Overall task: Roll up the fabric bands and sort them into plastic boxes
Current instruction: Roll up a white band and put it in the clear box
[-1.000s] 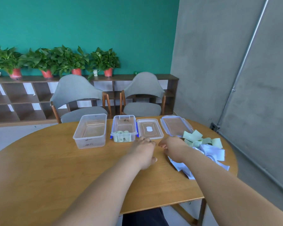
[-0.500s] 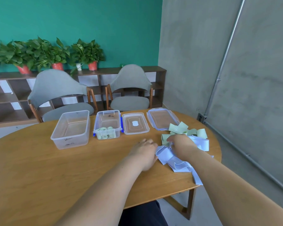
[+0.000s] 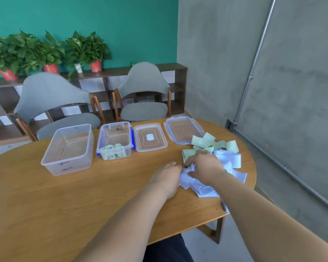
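**A:** Entry one, far left?

**B:** Large clear plastic box [image 3: 67,148], open and empty. Next, a small clear plastic box with blue clips [image 3: 114,138], with rolled pale green bands [image 3: 110,147] at its near end.

**A:** Then?

**B:** Two lids flat on the wooden desk [image 3: 64,205]: a small clear plastic lid [image 3: 150,138], then a larger blue-rimmed clear lid [image 3: 184,129].

**A:** Hands?

**B:** The left hand [image 3: 167,174] has its fingertips at the left end of a pale blue fabric band [image 3: 186,180]. Its fingers are hidden behind its back, so I cannot tell the grip. The right hand [image 3: 204,165] has its fingers curled, pinching a fold of the same band.

**A:** Loose stock?

**B:** Loose pale green fabric bands [image 3: 203,141] lie just beyond the right hand. A heap of pale blue bands [image 3: 229,160] lies to its right.

**A:** The governing relation?

**B:** The band's end lies between the hands, and its length runs rightward and toward the desk's near edge. By my judgement, rolling starts at that left end. The right hand is nearer the slack. The boxes lie well apart to the left, nearer the left hand.
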Available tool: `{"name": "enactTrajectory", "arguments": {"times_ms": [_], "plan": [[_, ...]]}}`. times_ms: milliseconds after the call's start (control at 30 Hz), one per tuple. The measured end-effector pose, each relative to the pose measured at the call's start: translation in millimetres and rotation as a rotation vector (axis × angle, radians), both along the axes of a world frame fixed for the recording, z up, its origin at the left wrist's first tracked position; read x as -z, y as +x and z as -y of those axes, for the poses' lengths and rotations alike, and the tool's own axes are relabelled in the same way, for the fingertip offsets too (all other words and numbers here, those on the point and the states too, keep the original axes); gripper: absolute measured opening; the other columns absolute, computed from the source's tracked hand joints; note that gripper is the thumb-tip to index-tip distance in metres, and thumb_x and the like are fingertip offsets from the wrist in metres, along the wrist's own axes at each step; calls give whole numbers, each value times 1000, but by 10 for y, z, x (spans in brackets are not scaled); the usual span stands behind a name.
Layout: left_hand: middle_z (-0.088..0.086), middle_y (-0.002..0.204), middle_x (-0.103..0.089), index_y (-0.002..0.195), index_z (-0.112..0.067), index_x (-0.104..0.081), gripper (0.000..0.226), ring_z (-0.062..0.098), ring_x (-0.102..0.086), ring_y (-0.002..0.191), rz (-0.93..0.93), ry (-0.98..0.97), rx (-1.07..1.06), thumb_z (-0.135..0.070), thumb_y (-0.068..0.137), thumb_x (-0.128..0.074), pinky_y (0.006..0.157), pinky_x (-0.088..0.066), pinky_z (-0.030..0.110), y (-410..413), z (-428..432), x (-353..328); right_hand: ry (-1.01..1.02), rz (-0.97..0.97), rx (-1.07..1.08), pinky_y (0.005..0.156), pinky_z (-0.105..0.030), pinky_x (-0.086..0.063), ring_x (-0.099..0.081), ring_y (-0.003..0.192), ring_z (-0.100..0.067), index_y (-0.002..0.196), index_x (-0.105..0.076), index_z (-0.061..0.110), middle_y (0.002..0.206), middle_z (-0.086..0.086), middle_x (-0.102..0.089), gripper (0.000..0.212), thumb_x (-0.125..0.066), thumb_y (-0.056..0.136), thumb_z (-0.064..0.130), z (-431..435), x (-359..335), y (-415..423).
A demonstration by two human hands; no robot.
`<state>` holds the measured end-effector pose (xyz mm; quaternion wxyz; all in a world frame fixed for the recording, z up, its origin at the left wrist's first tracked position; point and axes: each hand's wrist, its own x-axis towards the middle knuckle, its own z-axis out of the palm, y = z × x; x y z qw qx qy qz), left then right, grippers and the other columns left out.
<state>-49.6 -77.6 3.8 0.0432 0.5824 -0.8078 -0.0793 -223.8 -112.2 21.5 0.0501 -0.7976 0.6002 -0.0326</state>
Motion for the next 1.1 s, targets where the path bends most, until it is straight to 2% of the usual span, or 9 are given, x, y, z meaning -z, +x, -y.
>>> {"name": "enactTrajectory", "arguments": {"times_ms": [167,233,367,467,600,733,833,900,1100], "plan": [[1,109,-57,105,-16,-66,13,26,-60,101,-137,-75,-33,-8,96,-61,80,-51,39,42,14,26,-62,-95,-7,96,-36,-38,-46,118,-22,119,-67,49,109,4,-45,31,-71,89,54,-52,33,101],[0,108,-57,106,-17,-68,19,25,-60,99,-205,-132,-41,-4,96,-58,75,-47,36,66,13,-32,-91,-103,15,97,-37,-39,-45,119,-23,121,-67,47,115,2,-47,32,-70,89,53,-66,2,135],[-1,121,-61,114,-18,-71,26,20,-59,110,-361,-239,-101,-5,100,-55,84,-49,32,154,11,-242,-177,-65,64,99,-39,-42,-45,119,-27,126,-66,41,122,-3,-48,32,-66,94,48,-81,-83,209],[-5,117,-64,111,-20,-73,23,14,-62,100,-506,-328,-183,-8,100,-58,82,-53,29,245,14,-400,-218,-2,98,98,-39,-44,-48,117,-26,124,-66,43,121,-2,-51,27,-64,97,48,-73,-136,279],[-8,111,-68,105,-20,-76,29,11,-65,93,-674,-408,-244,2,94,-59,79,-53,24,372,2,-549,-195,28,85,94,-38,-47,-50,115,-25,126,-63,41,120,-2,-54,30,-63,96,41,-90,-217,388],[-13,107,-69,103,-22,-75,36,7,-65,96,-792,-449,-250,7,91,-58,82,-52,20,480,-63,-704,-134,222,33,90,-39,-51,-51,119,-26,140,-55,35,124,-1,-59,52,-67,90,39,-105,-282,544],[-14,105,-70,100,-22,-75,34,4,-67,97,-880,-513,-277,7,89,-60,85,-54,20,535,-90,-845,-44,458,-19,85,-39,-54,-59,111,-23,143,-53,33,115,3,-64,67,-74,81,49,-135,-378,663],[-14,104,-72,100,-23,-76,33,3,-68,95,-957,-524,-310,6,90,-62,85,-56,23,569,-100,-943,-3,548,-25,87,-38,-54,-62,107,-20,147,-48,33,118,7,-64,77,-79,80,55,-154,-456,720],[-15,101,-76,103,-30,-75,30,0,-71,96,-1182,-456,-358,-3,97,-64,81,-59,25,682,-192,-1190,31,650,-40,96,-37,-55,-61,113,-15,145,-52,31,117,9,-63,70,-81,84,49,-151,-561,782]]}}
